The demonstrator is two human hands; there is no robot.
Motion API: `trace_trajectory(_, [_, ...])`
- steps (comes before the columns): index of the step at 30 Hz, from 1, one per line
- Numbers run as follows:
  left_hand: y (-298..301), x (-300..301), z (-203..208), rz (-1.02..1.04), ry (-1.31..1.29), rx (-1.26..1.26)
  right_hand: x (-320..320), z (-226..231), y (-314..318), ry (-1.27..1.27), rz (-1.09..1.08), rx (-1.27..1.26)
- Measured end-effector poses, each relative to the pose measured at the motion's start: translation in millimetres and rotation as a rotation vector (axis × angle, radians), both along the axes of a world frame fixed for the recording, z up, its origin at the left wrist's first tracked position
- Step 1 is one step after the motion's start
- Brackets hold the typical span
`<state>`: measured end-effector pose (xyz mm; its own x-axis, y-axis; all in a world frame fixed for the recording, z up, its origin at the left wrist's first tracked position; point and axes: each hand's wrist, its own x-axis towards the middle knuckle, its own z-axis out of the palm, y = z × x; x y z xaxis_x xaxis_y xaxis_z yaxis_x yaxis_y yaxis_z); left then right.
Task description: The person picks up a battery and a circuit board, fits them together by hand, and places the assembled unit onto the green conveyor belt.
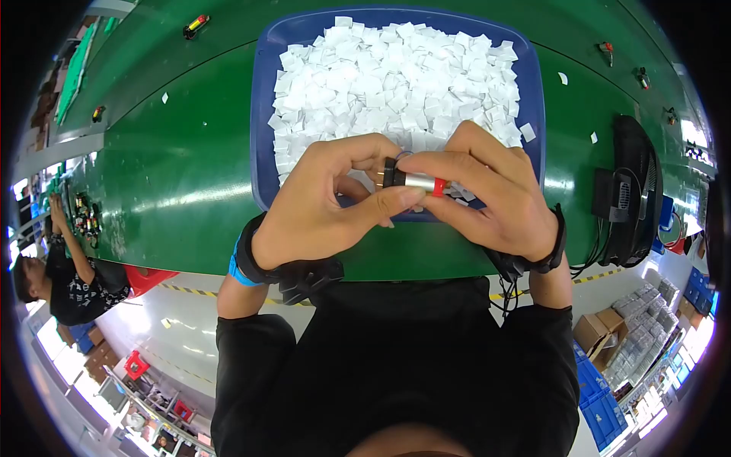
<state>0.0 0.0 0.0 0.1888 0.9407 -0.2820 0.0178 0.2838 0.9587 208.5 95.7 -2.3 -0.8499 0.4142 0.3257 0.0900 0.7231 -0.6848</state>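
While the left hand [327, 199] pinches a small silver cylinder [419, 181] near its black end, the right hand [499, 186] pinches it too, by the red end. Cylinder roughly level, between the two hands, above near side of blue tray [263, 129]. White squares [381, 84] fill tray; a few loose ones on green table [175, 160]. Black boxy unit [604, 194] plus cables, table's right side. Person [65, 286] in dark shirt, far left.
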Motion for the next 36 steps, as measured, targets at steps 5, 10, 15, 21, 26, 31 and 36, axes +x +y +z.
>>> trace_trajectory(5, [1.3,4.1,2.6,-0.005,-0.054,-0.013,0.8,-0.3,-1.2,0.013,-0.011,-0.028])
trace_trajectory(10, [1.1,3.1,-0.5,0.028,-0.128,0.02,-2.1,-3.8,0.7,0.102,-0.034,0.036])
trace_trajectory(15, [4.6,4.7,7.0,0.042,-0.246,-0.052,-1.2,-4.5,0.8,0.217,-0.057,0.031])
trace_trajectory(21, [3.2,-0.8,5.2,-0.002,-0.3,-0.078,-4.8,-1.7,-3.3,0.258,-0.054,0.004])
trace_trajectory(26, [1.7,-0.6,2.0,0.001,-0.311,-0.057,-3.8,0.7,-3.1,0.241,-0.051,0.009])
trace_trajectory(31, [1.4,0.3,5.5,0.01,-0.297,-0.083,-3.9,3.1,-6.1,0.226,-0.069,-0.024])
trace_trajectory(36, [3.9,5.1,5.7,0.006,-0.286,0.04,0.0,6.6,-2.4,0.235,-0.071,-0.037])
